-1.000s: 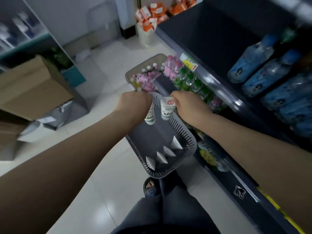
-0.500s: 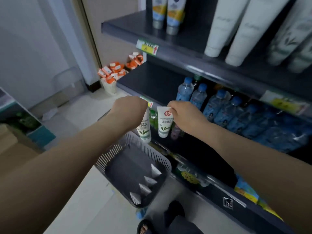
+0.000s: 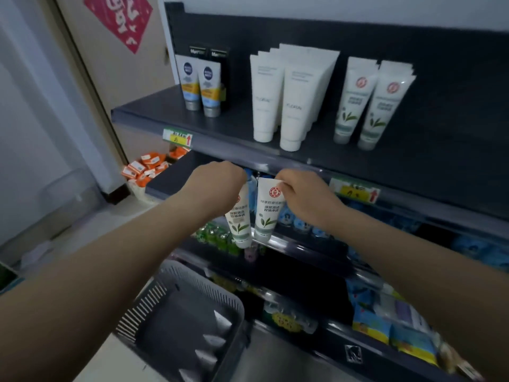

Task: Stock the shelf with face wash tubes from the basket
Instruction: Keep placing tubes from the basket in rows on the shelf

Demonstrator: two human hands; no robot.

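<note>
— What takes up most of the frame?
— A dark shelf unit [image 3: 454,106], filling the right and centre. Its upper shelf [image 3: 239,128] slants from centre left down to the right edge. At the bottom centre sits a grey slatted basket [image 3: 146,304].
— And the hands?
— Both are raised mid-frame, just under that shelf's front lip. The left hand [image 3: 217,186] has its fingers curled round the crimped top of a face wash tube [image 3: 239,219]. The right hand [image 3: 305,197] pinches the top of a second tube [image 3: 268,210]. The two hang cap-down, side by side and almost touching.
— Anything on the shelf already?
— Plain white tubes [image 3: 292,100] stand on their caps at upper centre. Matching green-leaf tubes [image 3: 371,106] stand to their right, and blue-and-yellow ones [image 3: 202,86] to their left.
— What about inside the basket?
— A few white tube ends [image 3: 213,340] poke up along its right side.
— Anything smaller?
— A yellow price tag [image 3: 355,190] on the shelf lip, just right of the right hand.
</note>
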